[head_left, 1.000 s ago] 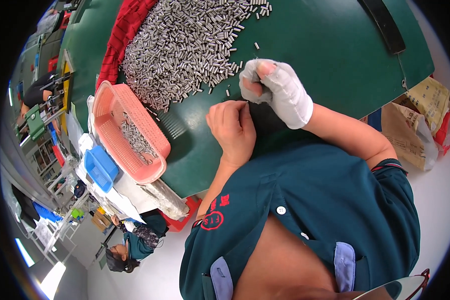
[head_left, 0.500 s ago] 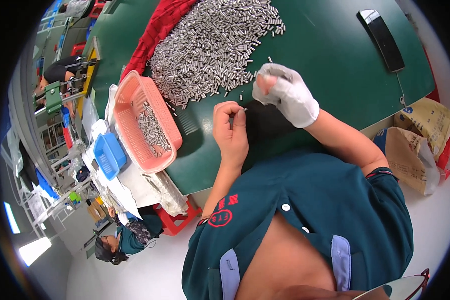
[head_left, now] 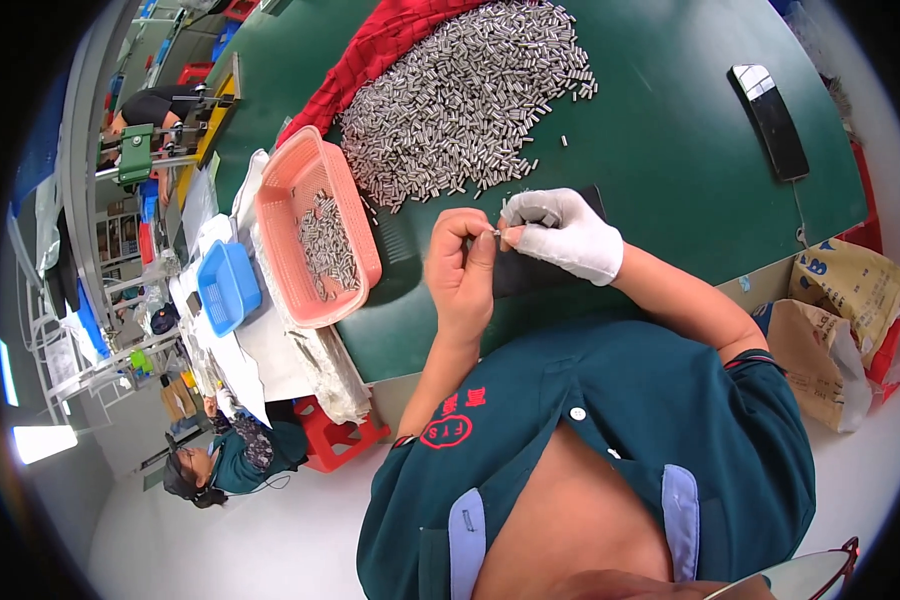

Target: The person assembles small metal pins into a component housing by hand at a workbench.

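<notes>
My bare left hand is closed in a pinch, with a tiny silver metal pin at its fingertips. My right hand, in a white glove with bare fingertips, is also pinched and meets the left at that pin. Whether the right fingers hold a second small piece is too small to tell. Just beyond both hands lies a large heap of short silver metal pins on the green table. A flat black pad lies under the hands.
Left of my hands stands a pink plastic basket with some pins inside. Beside it is a smaller blue basket. Red cloth borders the heap. A black phone-like device lies far right, paper sacks below. A co-worker sits at left.
My right hand has come down and left from beside the heap to meet my left hand at the pin. The left hand keeps its pinch. The whole view has shifted slightly.
</notes>
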Available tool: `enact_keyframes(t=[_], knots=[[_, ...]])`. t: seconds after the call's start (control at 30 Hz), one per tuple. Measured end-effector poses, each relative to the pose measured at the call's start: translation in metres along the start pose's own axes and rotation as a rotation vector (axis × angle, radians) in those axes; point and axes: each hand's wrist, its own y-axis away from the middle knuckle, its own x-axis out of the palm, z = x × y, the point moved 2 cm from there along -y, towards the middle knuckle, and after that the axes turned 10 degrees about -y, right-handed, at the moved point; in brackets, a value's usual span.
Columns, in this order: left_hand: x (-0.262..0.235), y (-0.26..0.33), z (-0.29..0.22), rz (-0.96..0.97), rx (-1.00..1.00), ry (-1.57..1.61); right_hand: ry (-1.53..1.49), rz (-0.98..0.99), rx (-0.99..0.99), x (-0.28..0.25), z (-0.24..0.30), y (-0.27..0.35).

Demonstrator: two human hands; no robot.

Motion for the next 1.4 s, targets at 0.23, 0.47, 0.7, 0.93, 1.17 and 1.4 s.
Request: enact_keyframes(t=[0.23,0.47,0.7,0.93,1.17,1.4], knots=[[-0.005,0.003,0.003,0.066,0.100,-0.230,0.015,0.012,0.003,-0.002,-0.003,0.001],[-0.004,0.005,0.002,0.074,0.127,-0.311,0.012,0.019,0.019,-0.002,-0.004,0.002],[-0.001,0.008,0.004,0.023,0.022,-0.305,-0.210,-0.183,-0.048,-0.005,0.005,0.004],[0.015,0.014,0.038,0.028,0.127,-0.992,-0.591,-0.023,-0.347,-0.028,-0.001,-0.011],[0.018,0.014,0.046,0.041,0.172,-1.079,-0.588,-0.106,-0.292,-0.026,-0.009,-0.020],[0.017,0.014,0.047,0.043,0.155,-1.058,-0.556,-0.115,-0.278,-0.025,-0.008,-0.021]])
